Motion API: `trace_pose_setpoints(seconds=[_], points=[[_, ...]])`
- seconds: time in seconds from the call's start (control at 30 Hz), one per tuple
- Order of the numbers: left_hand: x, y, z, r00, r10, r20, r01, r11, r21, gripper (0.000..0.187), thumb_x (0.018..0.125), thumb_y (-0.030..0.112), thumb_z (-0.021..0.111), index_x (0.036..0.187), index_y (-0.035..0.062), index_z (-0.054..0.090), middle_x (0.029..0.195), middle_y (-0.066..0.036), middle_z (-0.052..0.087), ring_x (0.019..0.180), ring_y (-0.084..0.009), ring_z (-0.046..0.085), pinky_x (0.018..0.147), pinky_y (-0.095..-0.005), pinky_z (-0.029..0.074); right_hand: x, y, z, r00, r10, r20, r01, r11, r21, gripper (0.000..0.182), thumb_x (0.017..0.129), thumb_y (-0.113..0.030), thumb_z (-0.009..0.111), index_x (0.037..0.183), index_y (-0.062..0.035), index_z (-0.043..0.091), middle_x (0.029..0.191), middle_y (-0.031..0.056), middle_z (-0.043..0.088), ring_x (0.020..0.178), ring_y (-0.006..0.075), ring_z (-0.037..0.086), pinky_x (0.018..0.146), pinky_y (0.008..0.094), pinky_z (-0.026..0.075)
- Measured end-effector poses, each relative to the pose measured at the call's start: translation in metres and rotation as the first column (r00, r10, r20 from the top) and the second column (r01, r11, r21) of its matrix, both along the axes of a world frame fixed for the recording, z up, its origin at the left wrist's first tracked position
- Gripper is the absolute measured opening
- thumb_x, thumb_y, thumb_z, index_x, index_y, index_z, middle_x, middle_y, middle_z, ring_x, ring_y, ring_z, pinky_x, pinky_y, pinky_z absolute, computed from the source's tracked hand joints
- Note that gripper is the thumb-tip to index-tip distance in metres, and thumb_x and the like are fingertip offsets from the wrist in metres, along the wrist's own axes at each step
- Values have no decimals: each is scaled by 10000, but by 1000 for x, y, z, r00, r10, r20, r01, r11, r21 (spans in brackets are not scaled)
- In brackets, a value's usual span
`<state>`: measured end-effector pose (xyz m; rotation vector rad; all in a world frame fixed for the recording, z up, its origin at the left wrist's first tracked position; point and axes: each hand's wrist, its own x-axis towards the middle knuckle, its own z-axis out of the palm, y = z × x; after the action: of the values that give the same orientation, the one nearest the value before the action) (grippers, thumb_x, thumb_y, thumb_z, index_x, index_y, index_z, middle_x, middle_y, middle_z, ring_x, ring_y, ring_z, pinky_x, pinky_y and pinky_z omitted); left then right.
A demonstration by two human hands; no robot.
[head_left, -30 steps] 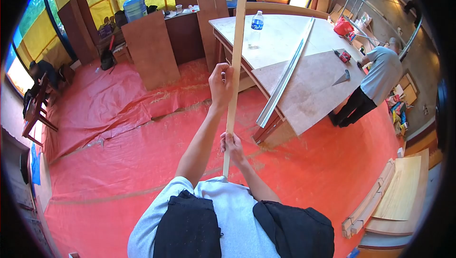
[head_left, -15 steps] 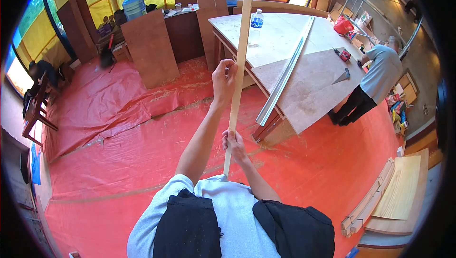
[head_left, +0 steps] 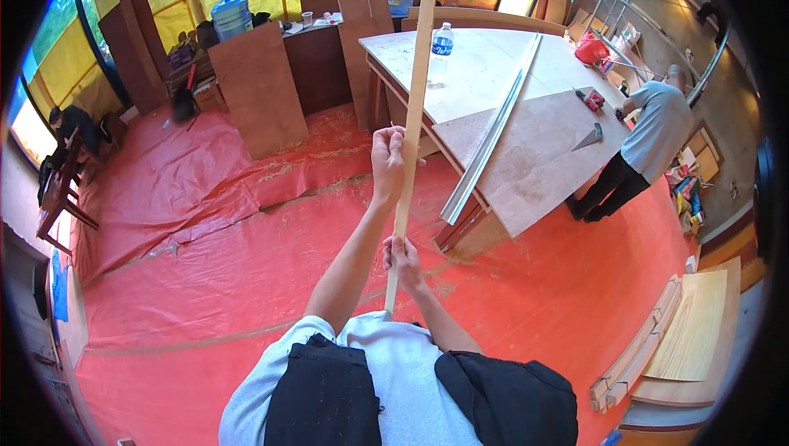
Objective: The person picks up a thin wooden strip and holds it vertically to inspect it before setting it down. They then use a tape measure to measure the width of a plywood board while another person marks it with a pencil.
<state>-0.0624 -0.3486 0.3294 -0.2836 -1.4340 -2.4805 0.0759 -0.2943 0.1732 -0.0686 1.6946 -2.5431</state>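
Note:
A long, narrow pale wooden strip (head_left: 417, 85) stands nearly upright in front of my chest, its top running out of the frame. My right hand (head_left: 403, 264) is wrapped round its lower part, just above my grey shirt. Higher up, my left hand (head_left: 389, 158) is beside the strip's left edge with its fingers pinched together; what they hold, if anything, is too small to make out.
A large worktable (head_left: 472, 64) at the right bears metal channels (head_left: 493, 130), a water bottle (head_left: 442, 41), a red tool (head_left: 590, 99) and a handsaw (head_left: 589, 137). A person (head_left: 655, 130) bends at its far right. Another person (head_left: 76, 127) sits far left. Boards (head_left: 690, 327) lie lower right.
My left hand has moved down along the strip. My right hand has shifted slightly lower, still round the strip.

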Motion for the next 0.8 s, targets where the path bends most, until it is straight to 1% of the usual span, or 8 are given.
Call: trace_pose_setpoints(seconds=[0.1,0.17,0.3,0.4,0.5,0.6,0.7,0.8], points=[[4,-2,8,1000,-5,-21,4,998,-68,164,1029,211,458,1068,51,461,842,-42,551,604,-88,566,502,-241,526,1,1,1,1000,11,18,-11,1000,2,358,1035,-391,414,1000,-53,528,707,9,481,591,88,472,537,234,406],[-2,-5,5,1000,-14,-11,13,995,-94,171,1023,217,478,1073,54,466,835,-43,554,608,-87,568,507,-249,538,0,-2,4,1000,1,18,-1,1000,-13,329,1038,-367,421,991,-61,529,704,-7,469,587,72,461,519,219,395],[-7,-3,1,999,26,-29,-29,994,-102,169,1023,222,478,1070,60,471,833,-41,551,651,-97,591,524,-267,559,-1,0,6,1000,7,24,-7,1000,10,376,1028,-406,426,1003,-46,529,712,18,485,593,95,473,545,243,416],[-4,0,2,999,41,32,-45,988,150,189,1027,235,468,1053,49,475,832,-40,547,648,-111,606,533,-271,561,-2,0,5,1000,1,20,-1,1000,1,374,1027,-405,430,999,-46,530,711,18,486,592,94,472,544,242,417],[-2,-1,5,998,-23,57,14,986,166,196,1032,234,453,1029,39,474,832,-47,549,648,-122,616,544,-269,563,-5,0,2,1000,0,12,1,1000,-28,375,1026,-407,432,995,-47,532,710,19,491,592,93,474,542,240,416],[2,-3,8,999,-39,26,38,999,18,201,1034,235,447,1015,37,469,840,-56,556,659,-123,620,556,-271,565,-5,1,-2,1000,16,0,-16,999,-38,374,1024,-410,436,991,-50,534,710,19,497,591,92,477,540,239,415],[-2,-3,0,1000,1,7,0,992,-128,202,1036,240,442,1018,40,465,822,-52,551,643,-127,619,563,-270,562,-7,1,-5,1000,22,-19,-23,999,-40,372,1023,-410,439,994,-52,534,707,19,500,589,93,481,537,237,416],[-1,-4,1,998,51,-23,-53,987,-148,224,1039,256,434,997,39,476,792,-45,553,619,-129,616,579,-273,563,-8,1,-5,1000,19,-10,-19,999,-44,369,1023,-409,440,1005,-52,533,703,20,500,587,94,485,535,233,418]])
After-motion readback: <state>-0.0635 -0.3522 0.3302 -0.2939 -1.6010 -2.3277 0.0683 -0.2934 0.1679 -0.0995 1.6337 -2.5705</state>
